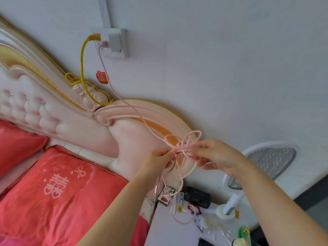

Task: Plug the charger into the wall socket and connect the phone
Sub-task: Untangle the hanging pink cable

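Note:
A white wall socket (pixel 122 45) sits high on the wall with a white charger block (pixel 114 39) plugged into it. A pink cable (pixel 122 101) runs from a pink plug at the charger down to a tangle of loops (pixel 184 143) in front of the headboard. My left hand (pixel 159 159) pinches the tangle from the left. My right hand (pixel 215 156) pinches it from the right. The cable's loose end hangs below my hands to the nightstand. A dark phone (pixel 204 243) shows partly at the bottom edge.
A yellow cable (pixel 82 61) also hangs from the socket over the pink headboard (pixel 74 121). Red pillows (pixel 58 189) lie at the left. The white nightstand (pixel 165 231) holds a black case (pixel 197 196), small items and an electric swatter (pixel 264 166) leaning on the wall.

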